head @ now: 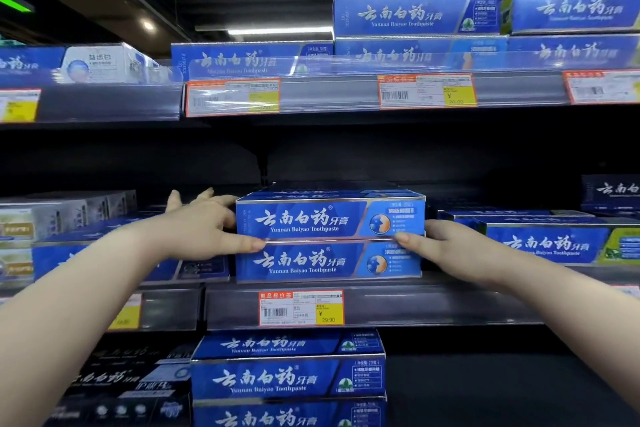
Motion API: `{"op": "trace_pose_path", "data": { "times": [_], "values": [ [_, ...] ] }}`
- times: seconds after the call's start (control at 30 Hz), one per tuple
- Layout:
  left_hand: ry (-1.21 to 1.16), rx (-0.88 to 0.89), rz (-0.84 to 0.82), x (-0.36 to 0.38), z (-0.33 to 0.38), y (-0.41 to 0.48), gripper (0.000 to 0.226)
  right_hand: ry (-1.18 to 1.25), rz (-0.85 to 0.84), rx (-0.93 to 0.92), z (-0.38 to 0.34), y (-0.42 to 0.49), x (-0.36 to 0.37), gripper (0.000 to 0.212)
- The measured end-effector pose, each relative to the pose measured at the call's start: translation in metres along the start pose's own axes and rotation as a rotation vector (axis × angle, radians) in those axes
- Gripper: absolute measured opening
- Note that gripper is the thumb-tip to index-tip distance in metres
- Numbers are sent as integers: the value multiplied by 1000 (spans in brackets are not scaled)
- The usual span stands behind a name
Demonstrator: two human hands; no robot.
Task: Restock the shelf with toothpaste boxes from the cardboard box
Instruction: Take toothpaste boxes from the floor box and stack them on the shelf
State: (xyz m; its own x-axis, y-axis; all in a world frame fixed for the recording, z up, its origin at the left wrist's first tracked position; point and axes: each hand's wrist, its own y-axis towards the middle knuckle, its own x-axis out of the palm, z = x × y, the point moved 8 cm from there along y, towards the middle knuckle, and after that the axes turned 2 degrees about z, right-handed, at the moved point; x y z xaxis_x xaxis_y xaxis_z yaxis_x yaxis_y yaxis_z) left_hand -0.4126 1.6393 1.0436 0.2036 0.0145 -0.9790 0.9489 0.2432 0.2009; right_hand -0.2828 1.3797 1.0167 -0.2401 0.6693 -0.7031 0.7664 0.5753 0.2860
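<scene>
Two blue toothpaste boxes are stacked at the front of the middle shelf (450, 302). The top toothpaste box (311, 218) lies on the lower toothpaste box (304, 262). My left hand (204, 225) grips the left end of the top box, thumb at the seam between the two boxes. My right hand (446, 246) presses on the right end of the stack, thumb on the same seam. More blue boxes lie behind the stack. The cardboard box is out of view.
Blue toothpaste boxes fill the upper shelf (415, 15) and the lower shelf (287, 378). A blue and green box (554, 243) lies right of the stack, dark and silver boxes (65, 215) to the left. A price label (301, 308) sits under the stack.
</scene>
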Motion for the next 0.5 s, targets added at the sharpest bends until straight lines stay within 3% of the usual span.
{"op": "trace_pose_path", "data": {
  "times": [0.07,0.23,0.5],
  "values": [
    [1,20,-17,0,-1,2,113,9,-14,11,0,1,0,39],
    [-12,12,-87,2,6,1,85,-53,-29,33,0,3,0,43],
    [-40,136,-43,7,14,3,86,2,2,11,0,-4,-5,36]
  ]
}}
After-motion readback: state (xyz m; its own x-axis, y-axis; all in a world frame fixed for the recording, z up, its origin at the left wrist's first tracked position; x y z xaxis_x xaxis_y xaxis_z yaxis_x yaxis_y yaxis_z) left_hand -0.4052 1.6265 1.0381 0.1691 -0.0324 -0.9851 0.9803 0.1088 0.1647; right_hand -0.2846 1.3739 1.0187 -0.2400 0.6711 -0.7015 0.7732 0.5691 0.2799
